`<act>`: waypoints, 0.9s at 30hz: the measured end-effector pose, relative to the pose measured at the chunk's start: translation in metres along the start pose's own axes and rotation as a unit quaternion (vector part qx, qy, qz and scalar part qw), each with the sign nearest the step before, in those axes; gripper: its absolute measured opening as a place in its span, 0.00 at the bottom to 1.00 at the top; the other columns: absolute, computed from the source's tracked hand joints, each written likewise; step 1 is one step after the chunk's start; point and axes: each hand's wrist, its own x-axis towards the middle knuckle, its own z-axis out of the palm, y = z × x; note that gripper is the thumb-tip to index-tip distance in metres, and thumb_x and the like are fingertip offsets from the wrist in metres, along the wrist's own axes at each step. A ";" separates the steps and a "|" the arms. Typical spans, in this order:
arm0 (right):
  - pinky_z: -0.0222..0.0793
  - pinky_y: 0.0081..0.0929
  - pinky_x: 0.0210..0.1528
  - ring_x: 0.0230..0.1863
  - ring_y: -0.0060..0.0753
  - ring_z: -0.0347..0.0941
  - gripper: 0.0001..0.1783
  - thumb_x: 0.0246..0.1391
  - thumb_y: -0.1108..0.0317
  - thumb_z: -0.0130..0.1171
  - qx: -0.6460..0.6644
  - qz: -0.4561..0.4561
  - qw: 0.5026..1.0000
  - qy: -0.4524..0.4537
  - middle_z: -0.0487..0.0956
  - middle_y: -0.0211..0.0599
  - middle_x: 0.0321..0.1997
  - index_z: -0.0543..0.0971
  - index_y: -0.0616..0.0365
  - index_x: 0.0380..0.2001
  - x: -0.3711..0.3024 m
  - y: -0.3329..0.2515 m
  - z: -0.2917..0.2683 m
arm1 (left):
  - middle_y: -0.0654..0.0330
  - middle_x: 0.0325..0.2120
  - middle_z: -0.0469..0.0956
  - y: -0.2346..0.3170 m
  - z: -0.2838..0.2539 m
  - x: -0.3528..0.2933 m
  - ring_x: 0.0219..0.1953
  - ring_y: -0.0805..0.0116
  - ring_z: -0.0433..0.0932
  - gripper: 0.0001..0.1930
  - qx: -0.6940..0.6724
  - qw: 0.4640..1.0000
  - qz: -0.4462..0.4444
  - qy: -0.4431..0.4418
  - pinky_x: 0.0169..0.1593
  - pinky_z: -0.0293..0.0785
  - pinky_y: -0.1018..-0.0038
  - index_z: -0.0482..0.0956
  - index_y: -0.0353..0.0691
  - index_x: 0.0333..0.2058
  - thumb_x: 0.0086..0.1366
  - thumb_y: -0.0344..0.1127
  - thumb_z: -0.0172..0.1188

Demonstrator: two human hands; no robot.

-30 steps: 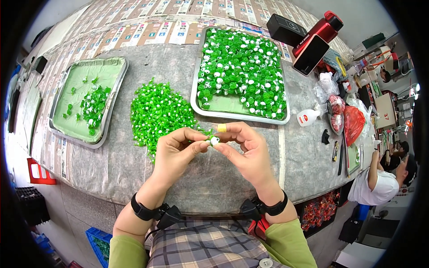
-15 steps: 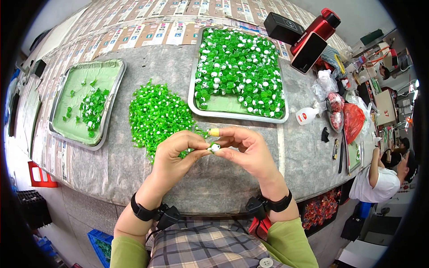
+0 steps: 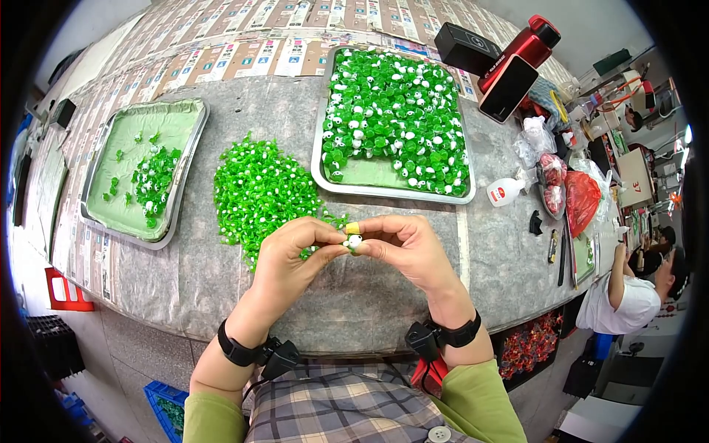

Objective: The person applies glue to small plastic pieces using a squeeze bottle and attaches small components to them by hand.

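My left hand and my right hand meet over the front of the table. Thumbs and forefingers of both pinch one small white-and-green toy piece with black dots, its lower part partly covered by the fingers. A yellow band wraps the tip of my right forefinger. Just beyond my left hand lies a heap of small green-and-white pieces. Behind my right hand a metal tray holds many rounded green and white pieces. On the left, a second tray lined in pale green carries a cluster of dotted toy pieces.
To the right are a white bottle, a red plastic bag and a yellow-and-black tool. A phone leans by a red flask and a black box. Another person sits at far right.
The toy piece has turned slightly between my fingers, and my right fingers have shifted a little around it. Trays and heap look the same.
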 end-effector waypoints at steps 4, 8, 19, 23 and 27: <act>0.67 0.14 0.35 0.32 0.18 0.71 0.12 0.44 0.76 0.55 0.014 0.007 1.000 0.001 0.76 0.34 0.31 0.73 0.65 0.36 0.001 0.004 -0.003 | 0.59 0.22 0.74 0.001 0.001 0.001 0.26 0.66 0.73 0.06 0.027 0.999 0.016 0.000 0.30 0.68 0.76 0.73 0.37 0.23 0.44 0.24 0.60; 0.68 0.15 0.36 0.32 0.20 0.72 0.12 0.45 0.76 0.54 0.037 0.009 0.999 -0.014 0.76 0.35 0.30 0.73 0.66 0.36 0.004 0.008 -0.005 | 0.58 0.21 0.74 0.000 0.000 0.001 0.26 0.65 0.73 0.06 0.049 0.998 0.035 -0.004 0.30 0.68 0.75 0.73 0.36 0.23 0.44 0.25 0.60; 0.70 0.18 0.34 0.30 0.24 0.73 0.10 0.43 0.76 0.55 0.068 0.026 0.997 -0.033 0.76 0.38 0.28 0.74 0.66 0.33 0.003 0.004 -0.010 | 0.58 0.24 0.74 0.000 0.000 -0.002 0.26 0.70 0.73 0.05 -0.041 0.998 -0.034 -0.030 0.31 0.70 0.79 0.73 0.35 0.24 0.46 0.23 0.59; 0.70 0.19 0.34 0.30 0.24 0.73 0.10 0.43 0.75 0.56 0.129 0.018 0.990 -0.064 0.76 0.39 0.29 0.75 0.67 0.32 0.004 0.004 -0.009 | 0.60 0.24 0.74 -0.003 0.000 -0.004 0.27 0.74 0.73 0.04 -0.123 0.991 -0.039 -0.026 0.32 0.70 0.80 0.73 0.34 0.25 0.48 0.22 0.58; 0.68 0.18 0.35 0.32 0.24 0.72 0.09 0.44 0.74 0.55 0.143 -0.017 0.989 -0.043 0.76 0.39 0.30 0.74 0.66 0.32 0.008 0.007 -0.007 | 0.62 0.24 0.73 -0.006 -0.016 0.002 0.26 0.76 0.72 0.02 -0.269 0.953 -0.112 0.087 0.31 0.69 0.83 0.73 0.35 0.25 0.50 0.23 0.56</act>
